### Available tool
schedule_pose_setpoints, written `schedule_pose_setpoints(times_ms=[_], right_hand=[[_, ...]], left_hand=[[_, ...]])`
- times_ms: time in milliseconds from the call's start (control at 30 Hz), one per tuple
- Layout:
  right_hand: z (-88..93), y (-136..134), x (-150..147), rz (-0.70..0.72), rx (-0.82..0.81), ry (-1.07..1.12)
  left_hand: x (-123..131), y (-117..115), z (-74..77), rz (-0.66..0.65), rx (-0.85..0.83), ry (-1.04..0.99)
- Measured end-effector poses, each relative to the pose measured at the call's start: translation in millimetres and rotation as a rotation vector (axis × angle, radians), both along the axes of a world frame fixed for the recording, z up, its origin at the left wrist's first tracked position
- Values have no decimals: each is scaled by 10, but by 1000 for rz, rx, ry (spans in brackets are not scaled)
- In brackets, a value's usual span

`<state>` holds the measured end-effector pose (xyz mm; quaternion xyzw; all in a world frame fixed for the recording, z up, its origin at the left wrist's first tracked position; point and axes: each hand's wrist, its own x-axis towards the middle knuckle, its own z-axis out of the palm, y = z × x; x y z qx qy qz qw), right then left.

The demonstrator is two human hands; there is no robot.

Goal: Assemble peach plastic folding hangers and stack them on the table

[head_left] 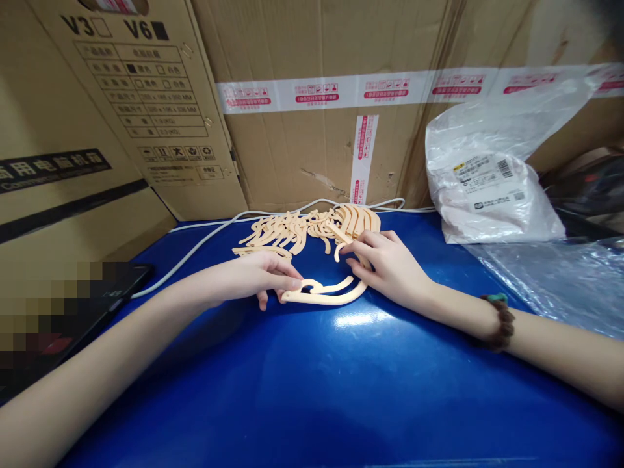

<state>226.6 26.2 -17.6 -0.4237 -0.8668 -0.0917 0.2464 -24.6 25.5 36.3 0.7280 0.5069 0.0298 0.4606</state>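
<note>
Between thumb and fingers, my left hand (273, 276) pinches the hooked end of a long, curved cream-coloured strip (326, 299), apparently plastic. A slimmer curved arm with a rounded hook (312, 286) lies along its inner side; whether the two are joined I cannot tell. My right hand (385, 263) is bent over the strip's far end, at the near edge of a pile. Its index fingertip touches a small curved piece (338, 251), while the fingers partly hide what lies under them. Behind both hands is the pile of similar cream curved pieces (277, 229), with larger ones (358, 220) stacked at its right.
A white cable (190, 257) runs behind the pile on the blue tabletop (292, 390). Cardboard boxes (302, 149) wall off the back and left. At right stand a white plastic bag (492, 195) and clear film (560, 279). A dark phone-like device (114, 302) lies left.
</note>
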Motion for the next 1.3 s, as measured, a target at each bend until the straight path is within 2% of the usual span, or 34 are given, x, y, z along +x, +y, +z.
schedule_pose_setpoints(times_ms=[233,367,767,1300], right_hand=[[-1,-4,-8,0,-4,-12],[-10,1,-6,-9,-14,-29],[-31,17,-2,-7,-5,-36],[-31,18,5,14,-17,-31]], left_hand=[[21,-9,-44,38,-13,-44],[56,-22,-52,44,45,-14],[86,-59,-10,-53,106,34],[79,-54,-17,-61,112,40]])
